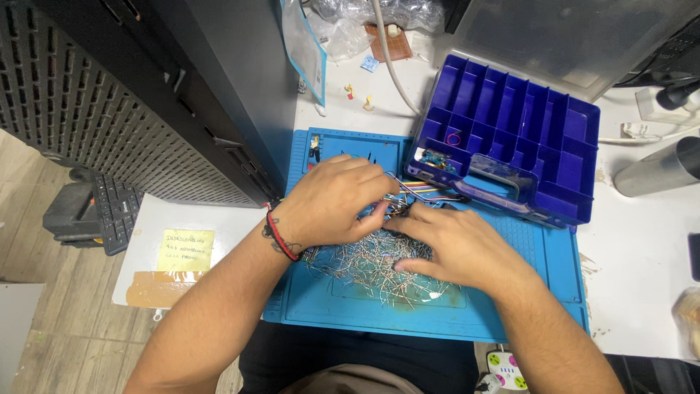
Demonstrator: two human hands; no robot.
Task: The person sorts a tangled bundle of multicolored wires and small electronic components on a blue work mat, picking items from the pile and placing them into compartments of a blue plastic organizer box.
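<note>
Wire pile point(368, 263), left hand point(332, 201) pinching, right hand point(452, 244) flat

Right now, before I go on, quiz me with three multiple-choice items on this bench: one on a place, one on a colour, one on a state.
1. Where does the pile of thin wires lie?
A. on the blue mat
B. in the organiser box
C. on the floor

2. What colour is the organiser box?
A. yellow
B. dark blue
C. white

3. How is the box?
A. lid shut
B. open
C. upside down

Answers: 1 A, the wires are spread across the mat under the left hand and right hand. 2 B, its walls are dark blue. 3 B, its compartments show.
</note>
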